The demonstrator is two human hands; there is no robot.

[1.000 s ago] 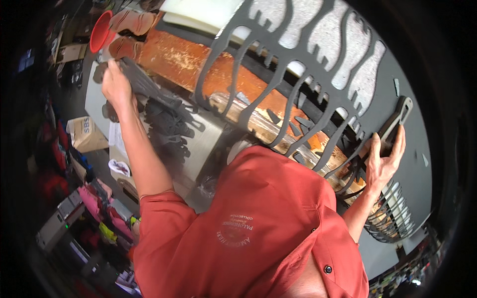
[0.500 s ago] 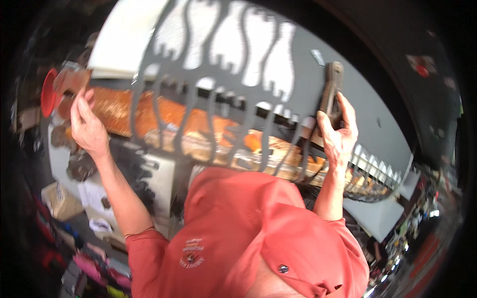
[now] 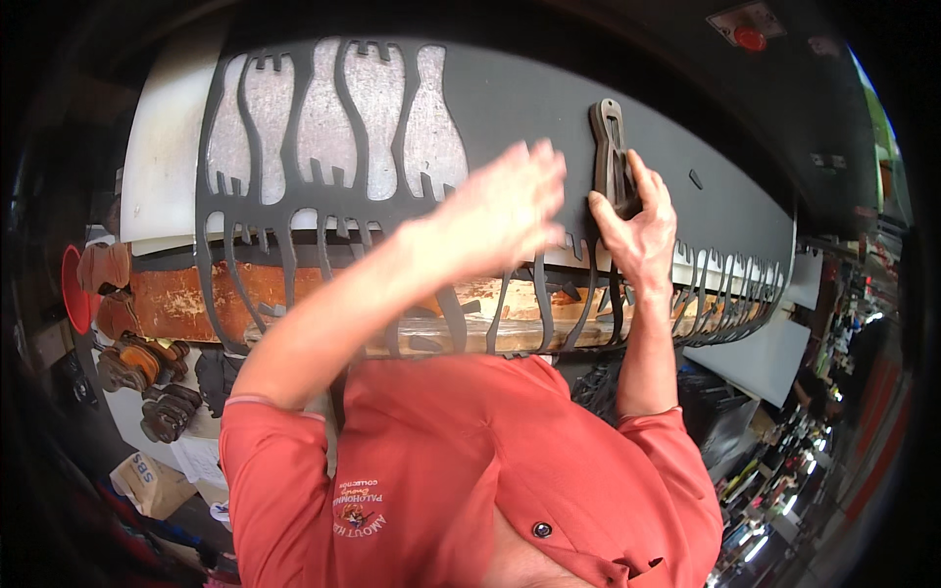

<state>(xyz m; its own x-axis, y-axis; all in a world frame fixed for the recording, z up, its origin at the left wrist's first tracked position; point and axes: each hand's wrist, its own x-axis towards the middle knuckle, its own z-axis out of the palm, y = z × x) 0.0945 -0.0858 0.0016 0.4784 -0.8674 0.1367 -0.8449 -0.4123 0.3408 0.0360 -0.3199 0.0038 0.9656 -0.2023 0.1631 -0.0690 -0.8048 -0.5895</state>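
Observation:
My right hand [image 3: 639, 218] grips the lower end of a brown, narrow-necked cutting die [image 3: 602, 162], thumb on one side and fingers on the other. This die lies on a dark grey sheet [image 3: 529, 108]. My left hand [image 3: 510, 201] is over the middle of the sheet, blurred by motion, its fingers stretched out with nothing seen in them. Bottle-shaped cut-outs with notched ends open the sheet at its left, where a pale board [image 3: 377, 122] shows through. Thin strips of the cut sheet hang over the near edge.
A worn wooden beam [image 3: 186, 299] runs along the near side. Brown dies [image 3: 137, 363] lie at the left, beside a red ring [image 3: 75, 289] and a cardboard box [image 3: 152, 485]. A dark machine with a red button [image 3: 750, 37] overhangs the upper right.
My left hand has swung from the far left to the middle of the sheet. My right hand still holds the cutting die. The view has shifted.

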